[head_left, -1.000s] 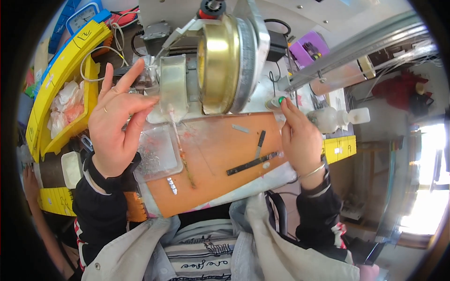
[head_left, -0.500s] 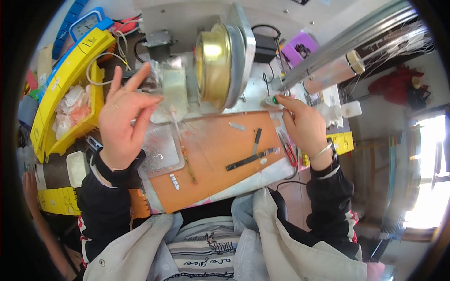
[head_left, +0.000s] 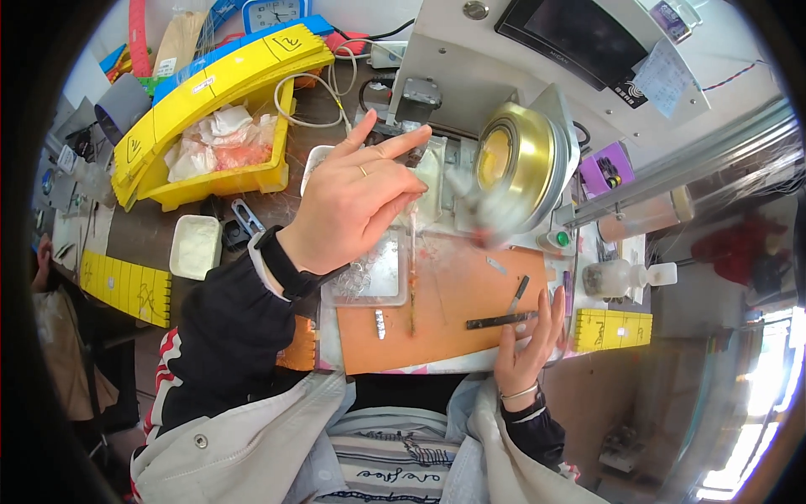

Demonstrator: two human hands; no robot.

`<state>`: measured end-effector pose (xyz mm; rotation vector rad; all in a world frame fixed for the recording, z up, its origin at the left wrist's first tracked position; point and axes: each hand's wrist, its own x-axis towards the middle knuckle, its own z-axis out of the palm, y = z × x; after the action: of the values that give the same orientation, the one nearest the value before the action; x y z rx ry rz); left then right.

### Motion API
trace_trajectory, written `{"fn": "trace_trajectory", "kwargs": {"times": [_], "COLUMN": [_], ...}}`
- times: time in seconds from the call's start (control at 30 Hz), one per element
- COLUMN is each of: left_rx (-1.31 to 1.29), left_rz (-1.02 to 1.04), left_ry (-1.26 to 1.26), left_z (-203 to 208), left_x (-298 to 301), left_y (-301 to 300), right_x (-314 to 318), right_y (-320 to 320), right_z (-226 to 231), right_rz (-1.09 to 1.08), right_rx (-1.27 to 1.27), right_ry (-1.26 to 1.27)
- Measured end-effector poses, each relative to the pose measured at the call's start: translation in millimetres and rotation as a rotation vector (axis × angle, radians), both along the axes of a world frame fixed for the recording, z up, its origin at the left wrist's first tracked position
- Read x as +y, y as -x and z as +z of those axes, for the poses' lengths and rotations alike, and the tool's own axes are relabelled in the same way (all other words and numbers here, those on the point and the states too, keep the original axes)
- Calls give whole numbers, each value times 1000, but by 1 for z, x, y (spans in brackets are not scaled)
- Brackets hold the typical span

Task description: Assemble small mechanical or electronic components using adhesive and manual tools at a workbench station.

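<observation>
**Thin strip being held up at brass-wheel machine**

A thin, pale orange strip [head_left: 412,252] is being pinched betw. thumb and fingers of the left hand [head_left: 357,202]; index and middle fingers are being held out straight, pointing twd. the machine [head_left: 470,80]. The strip is hanging down from the grip, its lower end reaching the orange mat [head_left: 445,319]. A ring is being worn on one finger, and a dark band at the wrist.

The right hand [head_left: 525,349] is being rested flat and open on the mat's right edge, nothing being gripped; fingertips are lying on or just beside a dark flat bar [head_left: 501,320]. A second, shorter dark bar [head_left: 518,294] is lying just above it, tilted.

A clear plastic tray [head_left: 378,273] is sitting under the left hand, at the mat's left side. A small silver piece [head_left: 379,323] is lying on the mat near the tray.

Behind the mat a brass-coloured wheel [head_left: 516,164] is being shown on the machine; sth. in front of it is blurred, can't tell what.

Further out on the bench [head_left: 159,235]: a yellow bin [head_left: 214,134] w/ crumpled plastic bags at the left, a small white tray [head_left: 195,245], a yellow block [head_left: 613,328] and a clear bottle [head_left: 617,277] at the right.
</observation>
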<state>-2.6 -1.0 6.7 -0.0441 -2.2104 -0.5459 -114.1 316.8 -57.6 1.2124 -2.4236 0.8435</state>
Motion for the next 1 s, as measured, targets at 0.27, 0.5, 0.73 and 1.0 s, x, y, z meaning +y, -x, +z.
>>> {"fn": "trace_trajectory", "kwargs": {"times": [0.27, 0.5, 0.73, 1.0], "left_rx": [-3, -36, -16, -44], "left_rz": [27, 24, 83, 113], "left_ry": [21, 43, 114, 150], "left_z": [-5, -3, -3, -5], "left_x": [1, 4, 6, 9], "left_y": [1, -3, -6, -5], "right_x": [-7, -6, -6, -4], "right_y": [2, -2, 0, 2], "right_z": [-3, 1, -2, -5], "right_rz": [-16, -22, -17, -16], "right_rx": [-65, -61, -47, -88], "right_ry": [11, -56, -73, -87]}}
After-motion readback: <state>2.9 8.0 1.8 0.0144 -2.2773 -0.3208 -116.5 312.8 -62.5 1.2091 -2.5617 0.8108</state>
